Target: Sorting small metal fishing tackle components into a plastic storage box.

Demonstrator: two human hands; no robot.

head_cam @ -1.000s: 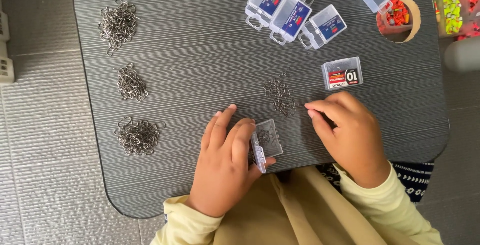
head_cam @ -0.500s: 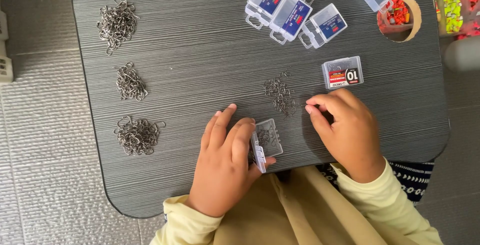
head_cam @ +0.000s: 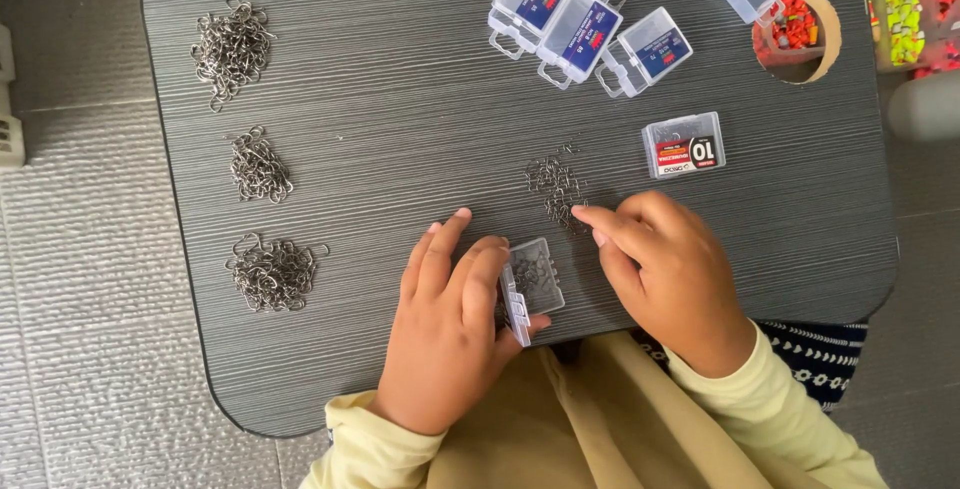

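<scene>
Dark ribbed tabletop [head_cam: 400,129] fills the frame. Left hand [head_cam: 450,324] clasps a small clear box [head_cam: 532,287], lid open, at lower centre. Right hand's [head_cam: 665,274] pinched fingertips [head_cam: 590,217] touch the little hook pile [head_cam: 556,187]; whether they hold one, I cannot tell.

Lighting: bright, even, diffuse daylight; source not visible. Shadows: soft, short, beneath both hands and the clear boxes [head_cam: 585,19]. Glare: faint sheen on box lids. Focus: sharp across the dark table [head_cam: 400,99]; no noticeable motion blur. Edge distortion: slight.

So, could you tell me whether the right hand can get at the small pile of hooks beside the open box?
Probably yes: the right hand already has fingertips at the hook pile, nothing between.
</scene>
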